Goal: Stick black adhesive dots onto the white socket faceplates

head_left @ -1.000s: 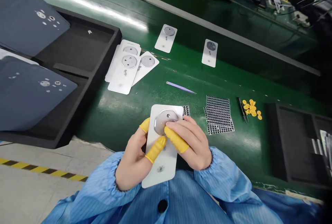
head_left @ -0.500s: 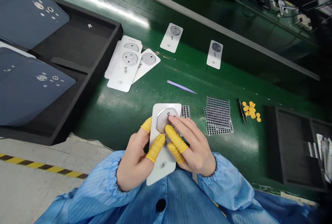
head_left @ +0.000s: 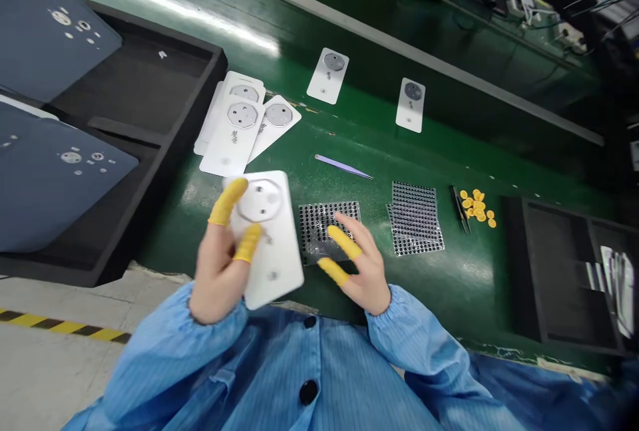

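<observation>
Presently, left hand (head_left: 215,278) pinches white panel (head_left: 282,245) by left side, near front edge of surface (head_left: 384,145); one-sided hold could let panel slip. Right hand (head_left: 368,271), fingers parted, over dotted sheet (head_left: 313,228); brushing could shift it.

Loose sheet (head_left: 318,225) before middle tweezers (head_left: 343,166), panel pile (head_left: 230,142) left (tray (head_left: 174,145) farther left), overlapping sheets (head_left: 415,218) right, lone panels (head_left: 324,82) behind.

Your panel (head_left: 279,255) is a white, round-cornered plate, slightly blurred, held in your left hand (head_left: 219,268) with its top leaning left; its face shows a pale octagonal patch with dark holes near the top and small dark marks below. Your sheet (head_left: 318,218), clear with rows of black dots and a dotless stretch lower down, lies flat on the desk (head_left: 429,291), partly under your right hand (head_left: 367,268).
</observation>
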`<state>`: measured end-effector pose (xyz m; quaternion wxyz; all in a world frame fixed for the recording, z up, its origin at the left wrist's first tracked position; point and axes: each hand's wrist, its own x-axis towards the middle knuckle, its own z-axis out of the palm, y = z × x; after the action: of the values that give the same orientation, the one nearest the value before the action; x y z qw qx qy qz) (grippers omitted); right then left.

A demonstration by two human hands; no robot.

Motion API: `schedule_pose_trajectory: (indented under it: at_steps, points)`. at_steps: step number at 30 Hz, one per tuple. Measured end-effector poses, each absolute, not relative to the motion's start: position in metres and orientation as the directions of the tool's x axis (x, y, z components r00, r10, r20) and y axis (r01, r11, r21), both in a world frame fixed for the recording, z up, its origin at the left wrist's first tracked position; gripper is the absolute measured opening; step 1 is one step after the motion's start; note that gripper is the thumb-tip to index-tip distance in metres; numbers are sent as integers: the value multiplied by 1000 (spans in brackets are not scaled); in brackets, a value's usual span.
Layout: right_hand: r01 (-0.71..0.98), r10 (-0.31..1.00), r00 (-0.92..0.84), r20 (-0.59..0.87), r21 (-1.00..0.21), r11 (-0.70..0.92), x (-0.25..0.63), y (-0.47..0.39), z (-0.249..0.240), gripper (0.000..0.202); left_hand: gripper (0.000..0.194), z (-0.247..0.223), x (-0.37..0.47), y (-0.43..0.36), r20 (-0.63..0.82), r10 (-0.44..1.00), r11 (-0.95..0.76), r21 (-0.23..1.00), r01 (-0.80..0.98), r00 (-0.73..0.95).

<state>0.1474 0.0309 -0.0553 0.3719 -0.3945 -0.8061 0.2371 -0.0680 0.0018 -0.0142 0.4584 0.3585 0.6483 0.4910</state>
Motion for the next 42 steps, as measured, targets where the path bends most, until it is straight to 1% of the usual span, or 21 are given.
schedule_pose_trajectory:
  at_steps: [1, 2, 3, 5, 6, 7, 9, 11, 12, 14, 16, 18, 21, 23, 25, 28, 30, 32, 37, 39, 42]
  points:
    - [489, 793, -460, 399, -632, 602, 148, 31, -65, 43, 54, -16, -79, 1, -262, 898, 317, 942, 108, -353]
    - [497, 768, -512, 385, -596, 630, 148, 31, -74, 38, 43, -18, -88, 0, -299, 891, 379, 904, 197, -343]
    - [490, 749, -545, 377, -582, 649, 148, 32, -82, 34, 37, -20, -93, 0, -344, 888, 427, 862, 273, -304]
    - [459, 749, -535, 392, -609, 647, 148, 32, -92, 34, 37, -25, -92, 0, -424, 887, 462, 810, 361, -184]
    - [439, 757, -509, 409, -633, 637, 148, 32, -93, 37, 39, -27, -86, 1, -441, 887, 458, 808, 370, -135]
    - [419, 762, -482, 431, -650, 633, 149, 32, -91, 39, 40, -30, -78, 3, -454, 886, 455, 819, 350, -91]
    - [394, 755, -464, 463, -655, 644, 150, 30, -82, 41, 41, -35, -58, 9, -471, 882, 464, 855, 234, -26]
    - [351, 719, -515, 467, -650, 674, 150, 28, -69, 38, 38, -39, -42, 15, -473, 881, 471, 876, 100, -1]
    - [325, 712, -534, 456, -666, 671, 150, 28, -63, 36, 37, -41, -37, 17, -471, 882, 470, 881, 49, 0]
    - [299, 742, -504, 443, -717, 630, 149, 29, -52, 32, 34, -41, -32, 19, -467, 884, 467, 884, 0, -13]
    - [313, 773, -439, 458, -728, 610, 147, 33, -46, 29, 33, -39, -32, 19, -468, 884, 468, 884, -18, -9]
    - [336, 740, -456, 495, -675, 657, 144, 39, -44, 25, 32, -37, -34, 17, -500, 865, 501, 861, -93, 33]
    - [323, 634, -563, 530, -565, 759, 140, 48, -41, 17, 32, -33, -37, 16, -569, 810, 583, 753, -304, 143]
    - [339, 590, -592, 549, -495, 800, 139, 51, -38, 14, 33, -31, -37, 17, -582, 791, 606, 701, -376, 188]
    - [377, 553, -618, 559, -406, 832, 139, 52, -35, 19, 31, -28, -35, 18, -579, 789, 611, 709, -351, 204]
    - [414, 497, -653, 571, -281, 866, 140, 52, -34, 28, 27, -21, -32, 20, -580, 784, 621, 737, -266, 221]
    - [426, 483, -644, 593, -246, 871, 141, 51, -37, 28, 26, -19, -30, 20, -580, 787, 616, 754, -229, 209]
    - [435, 501, -616, 608, -269, 860, 140, 51, -44, 25, 26, -20, -29, 20, -572, 795, 605, 774, -187, 203]
    - [403, 573, -578, 581, -407, 819, 139, 52, -67, 20, 27, -35, -27, 21, -560, 804, 585, 805, -100, 199]
    - [394, 597, -561, 574, -449, 802, 140, 52, -75, 17, 29, -41, -27, 24, -562, 806, 583, 808, -82, 186]
    - [424, 683, -470, 559, -536, 730, 142, 56, -85, 14, 40, -47, -40, 27, -543, 828, 554, 831, -54, 138]
